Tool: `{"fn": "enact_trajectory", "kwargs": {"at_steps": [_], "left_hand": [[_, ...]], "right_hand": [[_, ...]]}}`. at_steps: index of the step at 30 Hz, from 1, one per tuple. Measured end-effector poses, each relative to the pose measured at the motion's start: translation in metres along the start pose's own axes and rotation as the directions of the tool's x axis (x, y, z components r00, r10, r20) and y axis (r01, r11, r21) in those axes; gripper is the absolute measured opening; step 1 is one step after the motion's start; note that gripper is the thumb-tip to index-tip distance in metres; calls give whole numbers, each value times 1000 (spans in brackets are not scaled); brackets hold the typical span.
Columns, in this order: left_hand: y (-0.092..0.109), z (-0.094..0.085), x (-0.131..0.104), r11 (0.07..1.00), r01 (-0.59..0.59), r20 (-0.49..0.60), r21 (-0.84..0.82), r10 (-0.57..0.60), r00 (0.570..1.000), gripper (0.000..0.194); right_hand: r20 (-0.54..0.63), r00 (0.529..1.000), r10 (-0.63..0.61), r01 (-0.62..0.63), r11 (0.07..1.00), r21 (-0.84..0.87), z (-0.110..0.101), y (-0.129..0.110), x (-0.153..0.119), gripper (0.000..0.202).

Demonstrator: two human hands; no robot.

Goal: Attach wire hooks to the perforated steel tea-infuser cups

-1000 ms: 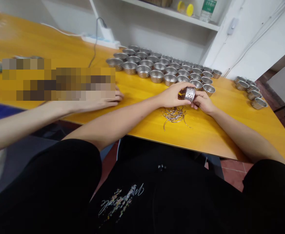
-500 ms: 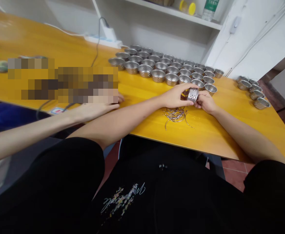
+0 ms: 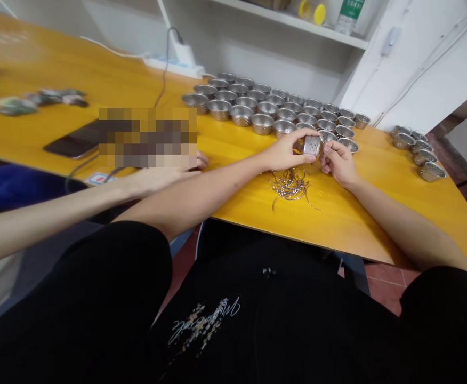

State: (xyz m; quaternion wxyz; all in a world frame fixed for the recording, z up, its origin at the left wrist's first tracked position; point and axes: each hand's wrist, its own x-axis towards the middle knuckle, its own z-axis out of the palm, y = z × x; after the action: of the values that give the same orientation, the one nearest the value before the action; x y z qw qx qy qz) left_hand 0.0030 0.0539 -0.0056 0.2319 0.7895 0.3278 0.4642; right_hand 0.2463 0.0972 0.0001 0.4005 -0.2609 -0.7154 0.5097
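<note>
My left hand (image 3: 285, 151) grips a small perforated metal cup (image 3: 312, 146) between thumb and fingers, tipped on its side above the table. Just to its right, my right hand (image 3: 338, 162) has thumb and forefinger pinched together close to the cup's edge. Whatever is in that pinch is too small to make out. Below the cup, a loose pile of thin curved metal wires (image 3: 291, 185) lies on the yellow table (image 3: 241, 197).
Rows of similar metal cups (image 3: 263, 124) stand behind my hands, with several more cups (image 3: 432, 172) at the right edge. To the left are another person's forearm (image 3: 109, 197), a dark phone (image 3: 73, 140) and a power strip (image 3: 173, 66). A shelf (image 3: 297, 24) hangs behind.
The cup has shifted slightly left with my left hand and turned a little. My right hand has drawn back from it, leaving a small gap. The view has shifted slightly.
</note>
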Motion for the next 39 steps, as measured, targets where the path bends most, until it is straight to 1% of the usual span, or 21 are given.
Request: {"fn": "enact_trajectory", "kwargs": {"at_steps": [5,9,12,14,17,21,24,27,29,31,33,37,39], "left_hand": [[9,5,-1,1000,-15,30,-3,15,999,76],[16,11,-1,999,-44,21,14,44,999,73],[14,11,0,997,-56,22,44,55,998,73],[11,10,0,996,-45,12,77,44,999,74],[7,8,1,993,-17,-36,114,21,999,74],[4,4,1,989,-6,-64,149,16,998,74],[5,3,0,990,-18,-44,137,24,999,76],[7,4,0,990,-79,37,116,75,996,79],[7,5,1,985,-112,69,128,104,992,78],[7,7,1,982,-119,57,147,111,992,77],[6,8,1,982,-100,36,161,96,995,76],[3,6,2,978,-45,-12,205,49,999,78],[0,5,3,973,-29,-51,229,41,998,77]], "right_hand": [[-54,998,-15,12,998,-56,-1,6,2,70],[-63,997,-42,37,997,-75,-1,7,1,60],[-55,998,-44,39,996,-84,-3,8,2,55],[-71,997,-41,36,996,-77,-4,8,3,53],[-78,996,-45,38,996,-82,-4,5,0,55],[-12,998,-55,53,993,-109,0,0,-4,57],[-36,997,-70,65,990,-122,2,1,-4,56],[-107,990,-91,76,989,-129,0,5,-1,52],[-129,988,-90,73,988,-135,-2,8,0,48],[-130,988,-82,63,987,-146,-5,12,2,42],[-135,987,-83,61,985,-163,-6,14,3,38],[-161,981,-106,76,980,-185,-6,17,5,38],[-151,983,-101,73,981,-181,-4,15,4,39]]}}
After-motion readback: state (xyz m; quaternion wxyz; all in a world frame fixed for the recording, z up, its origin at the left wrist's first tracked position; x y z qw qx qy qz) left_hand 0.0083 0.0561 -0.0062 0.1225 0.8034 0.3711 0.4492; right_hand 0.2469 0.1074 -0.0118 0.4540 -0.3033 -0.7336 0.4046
